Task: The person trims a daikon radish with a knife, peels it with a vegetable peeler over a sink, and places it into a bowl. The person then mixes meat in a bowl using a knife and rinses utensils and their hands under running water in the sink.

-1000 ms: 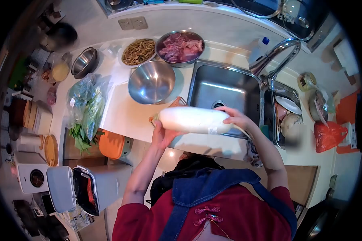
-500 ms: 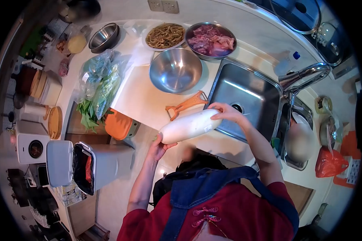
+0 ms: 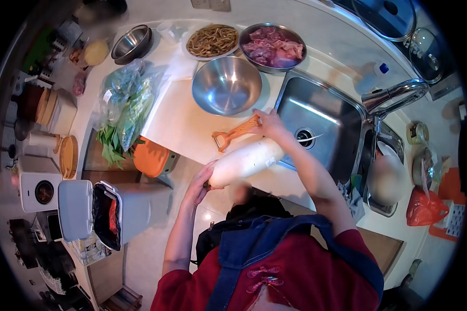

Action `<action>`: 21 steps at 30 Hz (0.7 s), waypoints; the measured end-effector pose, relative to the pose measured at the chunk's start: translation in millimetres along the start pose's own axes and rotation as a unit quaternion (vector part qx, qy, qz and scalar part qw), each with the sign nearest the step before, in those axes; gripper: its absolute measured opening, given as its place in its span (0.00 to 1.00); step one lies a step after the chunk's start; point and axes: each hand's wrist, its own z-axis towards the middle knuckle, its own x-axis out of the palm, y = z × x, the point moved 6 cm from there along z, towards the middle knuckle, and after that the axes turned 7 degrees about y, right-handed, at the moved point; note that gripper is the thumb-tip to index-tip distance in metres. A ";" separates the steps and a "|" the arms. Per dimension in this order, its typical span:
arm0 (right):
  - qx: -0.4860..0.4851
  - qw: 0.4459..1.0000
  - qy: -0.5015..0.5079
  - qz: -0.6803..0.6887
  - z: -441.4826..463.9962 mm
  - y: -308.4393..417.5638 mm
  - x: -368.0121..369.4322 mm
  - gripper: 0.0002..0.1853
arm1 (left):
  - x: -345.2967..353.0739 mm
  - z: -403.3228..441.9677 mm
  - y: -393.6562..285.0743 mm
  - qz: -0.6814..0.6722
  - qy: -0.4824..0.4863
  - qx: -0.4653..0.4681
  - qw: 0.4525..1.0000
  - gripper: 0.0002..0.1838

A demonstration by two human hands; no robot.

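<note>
A large white radish [image 3: 249, 161] with a small label near its right end lies tilted in front of my body. My left hand [image 3: 200, 182] is closed around its lower left end. A thin pale root tail [image 3: 311, 138] reaches out over the sink beyond my right forearm. My right hand [image 3: 269, 123] has its fingers closed on the right end of an orange peeler [image 3: 236, 133], which lies on the counter just beyond the radish. The peeler's forked left end shows; its right end is hidden by my fingers.
Behind the peeler stands a steel bowl [image 3: 227, 87]. Farther back are a plate of brown strips [image 3: 213, 41] and a bowl of raw meat [image 3: 273, 47]. The sink [image 3: 321, 116] is at right, bagged greens [image 3: 129, 103] at left. An open bin [image 3: 140, 212] stands below left.
My right hand has left the radish's right end and moved up and left onto the peeler. My left hand keeps the radish, which has shifted slightly; its root tail now shows.
</note>
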 end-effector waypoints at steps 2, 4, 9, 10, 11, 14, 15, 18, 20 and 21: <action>0.011 0.996 0.005 -0.087 0.2 1.8 -1.6 0.32 | -2.7 -1.0 0.1 0.050 -0.013 -0.004 0.999 0.30; -0.076 0.983 -0.025 -0.167 2.7 1.0 4.3 0.30 | -4.3 0.0 -0.7 0.101 -0.025 -0.004 0.995 0.32; -0.254 0.931 -0.043 -0.258 -3.4 12.7 -17.6 0.22 | 8.0 6.0 -23.6 0.545 -0.018 0.082 0.834 0.46; -0.262 0.926 -0.052 -0.268 -12.8 12.1 -31.5 0.19 | 14.5 6.4 -28.5 0.547 -0.015 0.084 0.833 0.46; -0.270 0.920 -0.059 -0.277 -24.3 11.1 -44.9 0.17 | 26.1 4.7 -35.7 0.618 -0.014 0.113 0.778 0.49; -0.209 0.945 -0.161 -0.193 -70.4 -9.5 -93.8 0.14 | 43.4 4.6 -39.3 0.701 -0.010 0.129 0.701 0.52; -0.172 0.954 -0.190 -0.155 -86.5 -21.9 -104.6 0.15 | 44.3 5.5 -37.6 0.718 -0.008 0.115 0.687 0.52; -0.070 0.949 -0.258 0.168 -124.4 -76.0 -101.8 0.15 | 37.9 13.1 -32.2 0.706 -0.006 0.117 0.698 0.50; -0.046 0.922 -0.243 0.297 -151.7 -80.3 -90.5 0.15 | 41.0 14.2 -31.4 0.694 -0.008 0.121 0.710 0.49; -0.025 0.880 -0.217 0.421 -162.6 -85.3 -81.0 0.16 | 41.4 15.3 -31.5 0.678 -0.015 0.120 0.725 0.48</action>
